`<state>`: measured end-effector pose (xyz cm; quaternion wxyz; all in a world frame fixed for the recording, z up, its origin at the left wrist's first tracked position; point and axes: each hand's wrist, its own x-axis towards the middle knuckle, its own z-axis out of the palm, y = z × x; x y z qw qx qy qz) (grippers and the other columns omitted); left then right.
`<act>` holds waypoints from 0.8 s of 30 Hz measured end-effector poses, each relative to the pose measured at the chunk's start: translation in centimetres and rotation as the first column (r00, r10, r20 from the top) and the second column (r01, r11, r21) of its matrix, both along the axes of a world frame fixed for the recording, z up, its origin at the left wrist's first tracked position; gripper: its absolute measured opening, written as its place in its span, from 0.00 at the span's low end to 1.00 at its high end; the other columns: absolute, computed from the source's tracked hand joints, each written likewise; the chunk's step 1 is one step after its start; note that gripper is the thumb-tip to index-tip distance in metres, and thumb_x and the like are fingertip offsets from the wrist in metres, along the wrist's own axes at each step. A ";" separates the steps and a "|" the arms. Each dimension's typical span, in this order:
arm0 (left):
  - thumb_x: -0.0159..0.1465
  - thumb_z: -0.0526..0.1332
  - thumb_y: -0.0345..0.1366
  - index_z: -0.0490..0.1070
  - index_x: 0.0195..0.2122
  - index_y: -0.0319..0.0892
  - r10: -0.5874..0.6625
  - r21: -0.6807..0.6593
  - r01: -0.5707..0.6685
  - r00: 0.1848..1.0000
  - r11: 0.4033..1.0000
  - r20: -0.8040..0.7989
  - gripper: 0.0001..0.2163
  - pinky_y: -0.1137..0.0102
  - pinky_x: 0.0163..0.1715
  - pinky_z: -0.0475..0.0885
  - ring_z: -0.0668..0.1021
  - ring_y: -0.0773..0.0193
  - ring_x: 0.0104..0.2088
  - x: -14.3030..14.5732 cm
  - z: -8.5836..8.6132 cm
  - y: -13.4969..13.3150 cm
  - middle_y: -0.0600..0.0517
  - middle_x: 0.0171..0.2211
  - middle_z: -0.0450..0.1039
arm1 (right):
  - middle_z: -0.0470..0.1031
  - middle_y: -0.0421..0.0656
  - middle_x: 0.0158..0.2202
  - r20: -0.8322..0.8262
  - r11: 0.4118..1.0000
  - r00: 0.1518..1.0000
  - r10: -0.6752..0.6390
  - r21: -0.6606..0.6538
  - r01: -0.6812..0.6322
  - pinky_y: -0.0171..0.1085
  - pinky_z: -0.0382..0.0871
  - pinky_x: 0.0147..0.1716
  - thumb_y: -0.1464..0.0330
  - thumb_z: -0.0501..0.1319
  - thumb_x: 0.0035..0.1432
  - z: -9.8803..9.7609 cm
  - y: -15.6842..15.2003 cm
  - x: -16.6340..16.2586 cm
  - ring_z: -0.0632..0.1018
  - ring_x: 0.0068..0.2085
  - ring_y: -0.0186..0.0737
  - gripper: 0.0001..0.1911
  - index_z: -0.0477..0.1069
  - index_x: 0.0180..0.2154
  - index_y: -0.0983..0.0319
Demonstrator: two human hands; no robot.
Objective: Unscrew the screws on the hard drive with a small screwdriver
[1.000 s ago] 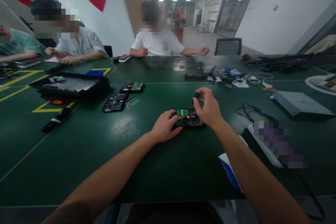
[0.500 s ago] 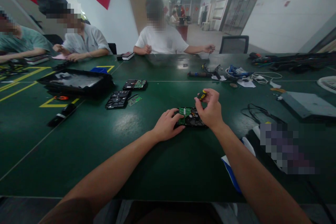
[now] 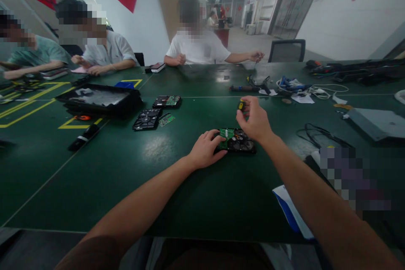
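A hard drive [image 3: 242,144] lies flat on the green table, its green circuit board [image 3: 226,133] facing up. My left hand [image 3: 207,148] grips the drive's left end, fingers over the board and thumb along the near edge. Above the drive's far side, my right hand [image 3: 255,119] is closed around a small screwdriver with a black and yellow handle [image 3: 241,104]. The screwdriver's tip is hidden, and I cannot tell whether it touches anything. Left of my hands lie two more hard drives, one [image 3: 167,101] behind the other [image 3: 147,119], beside a loose circuit board [image 3: 166,120].
A black tray [image 3: 99,98] stands at the left, with a black strapped bundle [image 3: 83,138] before it. Cables [image 3: 327,89] and a grey box [image 3: 376,123] are at the right. A blue-and-white packet [image 3: 292,211] lies by my right forearm. Co-workers sit across the table.
My right hand with the screwdriver has risen slightly away from the hard drive, uncovering its right end. My left hand stays on the drive. The whole view has shifted a little.
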<state>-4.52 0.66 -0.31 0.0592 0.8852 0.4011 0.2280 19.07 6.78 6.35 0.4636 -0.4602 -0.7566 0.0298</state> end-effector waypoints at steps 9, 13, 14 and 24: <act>0.69 0.67 0.47 0.70 0.60 0.47 0.004 -0.013 -0.004 1.000 1.000 0.013 0.21 0.48 0.59 0.72 0.72 0.45 0.61 0.0 -0.1 0.2 0.41 0.64 0.65 | 0.70 0.54 0.60 -0.187 0.987 0.979 -0.083 0.121 0.107 0.47 0.84 0.35 0.61 0.64 0.66 -3.9 -1.4 0.7 0.83 0.44 0.48 0.29 0.58 0.64 0.55; 0.68 0.68 0.47 0.71 0.59 0.48 -0.005 -0.020 0.006 0.999 1.000 0.043 0.21 0.48 0.58 0.73 0.73 0.45 0.61 -0.1 -0.2 0.4 0.42 0.63 0.66 | 0.70 0.54 0.61 -0.198 0.986 0.976 -0.086 0.127 0.112 0.47 0.84 0.35 0.61 0.64 0.66 -4.0 -1.5 0.7 0.83 0.44 0.48 0.32 0.56 0.67 0.55; 0.68 0.68 0.47 0.71 0.59 0.48 -0.010 -0.021 0.011 0.999 1.000 0.049 0.21 0.48 0.58 0.73 0.73 0.45 0.60 -0.1 -0.2 0.4 0.41 0.63 0.66 | 0.71 0.54 0.60 -0.184 0.986 0.980 -0.080 0.131 0.105 0.48 0.84 0.36 0.61 0.64 0.66 -3.9 -1.4 0.6 0.83 0.43 0.48 0.31 0.57 0.66 0.55; 0.69 0.67 0.47 0.71 0.60 0.46 -0.016 -0.011 0.016 0.999 1.000 0.028 0.21 0.47 0.59 0.73 0.72 0.44 0.62 -0.1 0.0 0.3 0.40 0.63 0.65 | 0.78 0.52 0.54 -0.219 0.991 0.976 -0.016 0.126 0.045 0.52 0.84 0.47 0.65 0.64 0.66 -3.5 -1.9 1.1 0.84 0.46 0.49 0.30 0.59 0.66 0.57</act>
